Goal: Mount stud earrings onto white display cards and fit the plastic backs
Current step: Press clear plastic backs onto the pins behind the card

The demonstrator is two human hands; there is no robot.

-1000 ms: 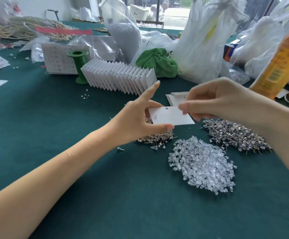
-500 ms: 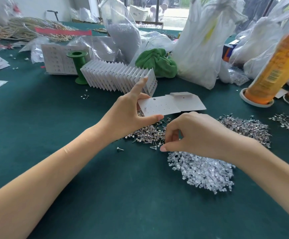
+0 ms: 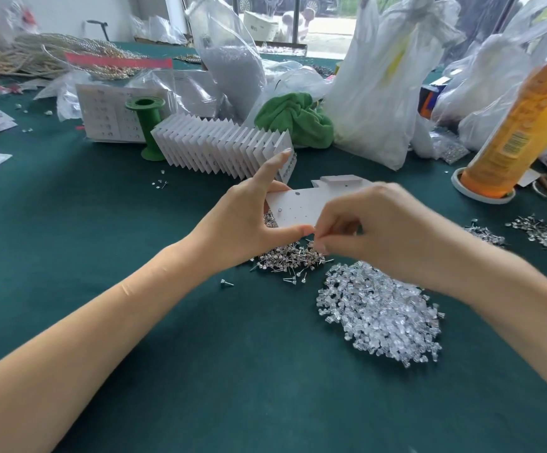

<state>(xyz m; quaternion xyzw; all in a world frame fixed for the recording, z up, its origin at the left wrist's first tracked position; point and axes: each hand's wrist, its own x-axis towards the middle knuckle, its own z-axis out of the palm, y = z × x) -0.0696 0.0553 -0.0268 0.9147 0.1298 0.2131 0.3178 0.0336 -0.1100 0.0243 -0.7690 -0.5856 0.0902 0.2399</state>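
My left hand (image 3: 242, 223) pinches a white display card (image 3: 298, 207) by its left edge, holding it above the table with the forefinger raised. One stud (image 3: 279, 209) sits in the card near its left side, beside rows of small holes. My right hand (image 3: 383, 230) is blurred at the card's lower right corner, its fingertips pinched together on a stud earring too small to make out. Beneath both hands lies a pile of stud earrings (image 3: 290, 259). A heap of clear plastic backs (image 3: 380, 312) lies to the right of it.
A fanned row of filled cards (image 3: 219, 148) stands behind, next to a green spool (image 3: 149, 125). Loose cards (image 3: 340, 183) lie beyond my hands. An orange bottle (image 3: 514, 132), more studs (image 3: 546, 233), a green cloth (image 3: 295, 119) and plastic bags crowd the back and right.
My right hand dropped from the card to the stud pile, then rose again to the card's lower corner with fingertips pinched. My left hand kept hold of the card.
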